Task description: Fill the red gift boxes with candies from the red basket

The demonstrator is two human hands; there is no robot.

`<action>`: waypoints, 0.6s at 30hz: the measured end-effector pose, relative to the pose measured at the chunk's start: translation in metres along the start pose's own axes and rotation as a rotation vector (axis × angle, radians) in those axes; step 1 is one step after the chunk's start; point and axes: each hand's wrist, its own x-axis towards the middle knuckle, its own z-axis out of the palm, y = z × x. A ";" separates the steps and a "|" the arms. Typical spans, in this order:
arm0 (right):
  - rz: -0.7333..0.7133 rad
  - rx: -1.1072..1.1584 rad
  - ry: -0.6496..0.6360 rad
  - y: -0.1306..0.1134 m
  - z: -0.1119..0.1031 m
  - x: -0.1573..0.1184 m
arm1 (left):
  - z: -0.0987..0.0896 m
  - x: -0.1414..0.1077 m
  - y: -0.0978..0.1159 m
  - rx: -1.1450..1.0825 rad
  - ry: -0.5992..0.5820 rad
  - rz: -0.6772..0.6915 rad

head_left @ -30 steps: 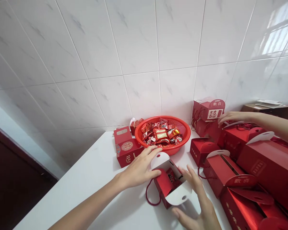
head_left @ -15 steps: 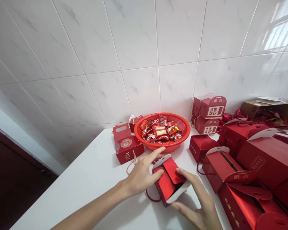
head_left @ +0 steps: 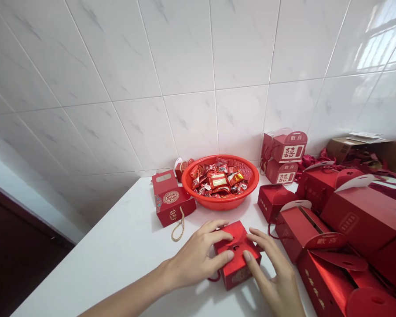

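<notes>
A small red gift box (head_left: 239, 264) stands on the white table in front of me, its top flaps folded down over each other around a small hole. My left hand (head_left: 201, 253) reaches over its left side, with thumb and fingers curved onto the top flaps. From the right, my right hand (head_left: 270, 268) grips the same box, thumb on the lid and fingers along the far right side. Part of a dark red cord shows by the lower left side of the box. The palm sides of both hands are hidden.
Behind the box sits a red plastic basket (head_left: 253, 187) of wrapped sweets. A red box with gold cord (head_left: 171, 200) lies to its left. Several red gift boxes (head_left: 308, 224) crowd the right, with stacked boxes (head_left: 288, 154) and a cardboard carton (head_left: 341, 149) near the tiled wall.
The box's raised pale-edged flaps have been folded inward, so its top is now covered. Both hands have moved onto the top. The view has shifted slightly.
</notes>
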 end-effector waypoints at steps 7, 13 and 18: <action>-0.030 -0.056 -0.062 0.002 -0.001 -0.005 | 0.007 0.004 0.003 0.108 0.032 0.023; -0.027 -0.082 -0.154 0.010 0.005 -0.010 | -0.008 0.027 0.013 0.103 0.024 0.116; -0.033 -0.082 -0.094 0.008 0.009 -0.009 | -0.018 0.088 0.040 0.213 0.045 0.350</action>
